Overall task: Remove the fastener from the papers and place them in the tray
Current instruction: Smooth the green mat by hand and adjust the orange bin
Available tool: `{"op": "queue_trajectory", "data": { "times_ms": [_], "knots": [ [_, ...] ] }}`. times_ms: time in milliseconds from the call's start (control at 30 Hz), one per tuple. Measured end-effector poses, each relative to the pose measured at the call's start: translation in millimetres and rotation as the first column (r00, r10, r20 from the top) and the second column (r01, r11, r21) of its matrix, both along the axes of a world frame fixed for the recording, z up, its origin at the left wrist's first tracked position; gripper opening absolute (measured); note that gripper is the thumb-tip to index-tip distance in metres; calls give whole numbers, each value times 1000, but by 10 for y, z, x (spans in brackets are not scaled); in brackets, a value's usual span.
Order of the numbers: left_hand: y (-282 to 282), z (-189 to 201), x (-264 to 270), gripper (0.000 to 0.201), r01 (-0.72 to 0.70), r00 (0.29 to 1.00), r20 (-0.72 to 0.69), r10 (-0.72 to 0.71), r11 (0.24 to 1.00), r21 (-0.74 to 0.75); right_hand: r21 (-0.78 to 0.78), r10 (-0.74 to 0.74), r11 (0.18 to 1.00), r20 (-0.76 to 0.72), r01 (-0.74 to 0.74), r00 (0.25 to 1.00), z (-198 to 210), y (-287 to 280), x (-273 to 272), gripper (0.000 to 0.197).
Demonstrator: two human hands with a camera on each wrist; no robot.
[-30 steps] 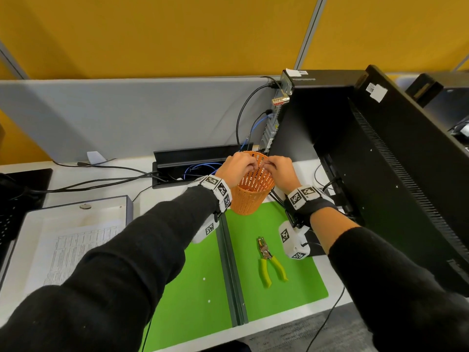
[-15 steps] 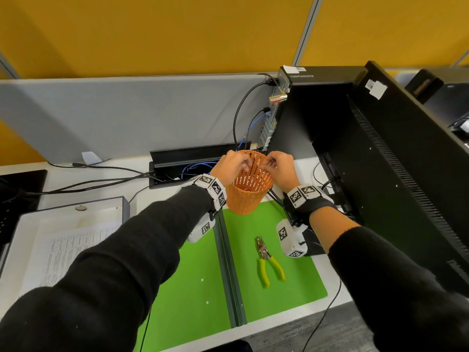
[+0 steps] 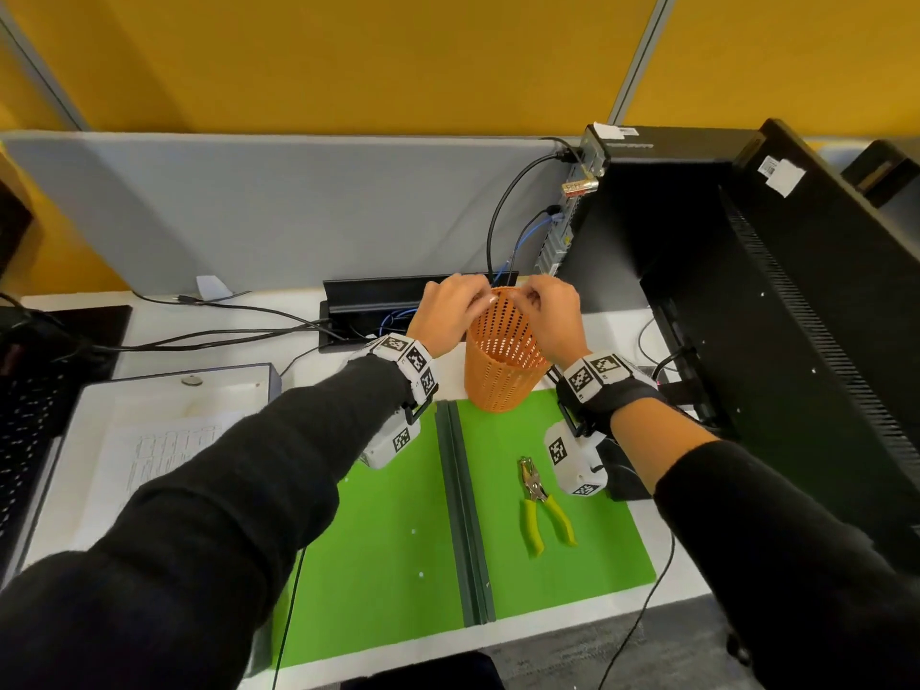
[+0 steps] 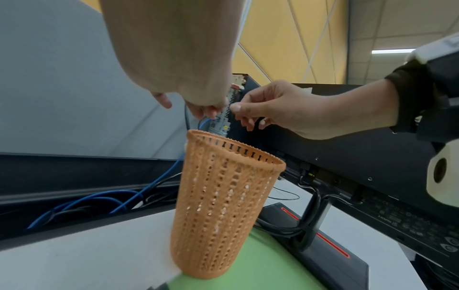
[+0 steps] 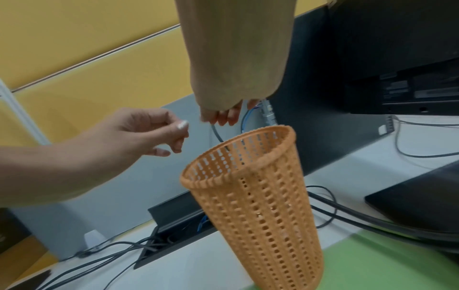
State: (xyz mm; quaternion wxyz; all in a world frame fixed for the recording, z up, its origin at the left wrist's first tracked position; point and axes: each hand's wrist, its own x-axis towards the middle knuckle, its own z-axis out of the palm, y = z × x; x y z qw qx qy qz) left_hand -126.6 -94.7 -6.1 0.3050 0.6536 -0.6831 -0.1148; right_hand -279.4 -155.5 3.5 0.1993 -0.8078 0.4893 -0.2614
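1. Nearest me, a green folder (image 3: 378, 530) is lying open flat on the white counter (image 3: 149, 336), its dark spine running away from me down the middle.
2. A yellow-handled staple remover (image 3: 540, 505) is lying on the folder's right half, with neither hand touching it.
3. To my left, the papers (image 3: 149, 455) are lying printed side up inside the white tray (image 3: 164, 390), well apart from both hands.
4. Just past the folder's far edge, an orange perforated basket (image 3: 503, 361) is standing upright, its base sitting partly on the green.
5. I am holding my left hand (image 3: 450, 316) over the basket's left rim, fingers curled with thumb and fingertips drawn together; whether they are pinching the fastener is too small to tell.
6. I am holding my right hand (image 3: 552, 311) over the right rim, fingers likewise curled toward the thumb, close to the left hand's fingertips but not touching them; I cannot tell if anything is between them.
7. Behind the basket, blue cables (image 4: 82, 202) are lying in a black cable trough (image 3: 378, 296).
8. Farthest right, a black computer tower (image 3: 642, 231) is standing by a monitor's back (image 3: 816, 311).
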Motion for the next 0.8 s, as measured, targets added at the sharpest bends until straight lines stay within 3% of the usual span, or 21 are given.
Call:
{"op": "queue_trajectory", "data": {
  "times_ms": [33,200,400,667,800],
  "knots": [
    [58,-27,78,7,-15,1000,-4,15,1000,-9,-29,39,999,10,-38,999,5,33,76,7],
    [524,-330,559,22,-174,985,30,172,983,52,-63,263,963,31,-261,964,-96,274,549,13],
    [1337,-906,880,28,-298,954,75,289,904,306,120,457,888,-119,-444,881,-587,727,936,15],
    [1798,-1358,676,43,-300,953,117,278,828,474,299,478,871,-343,-389,808,-1466,937,834,15],
    [1719,-1507,572,48,-326,945,129,301,824,463,303,499,860,-338,-410,798,-1651,911,811,11]
  ]
}}
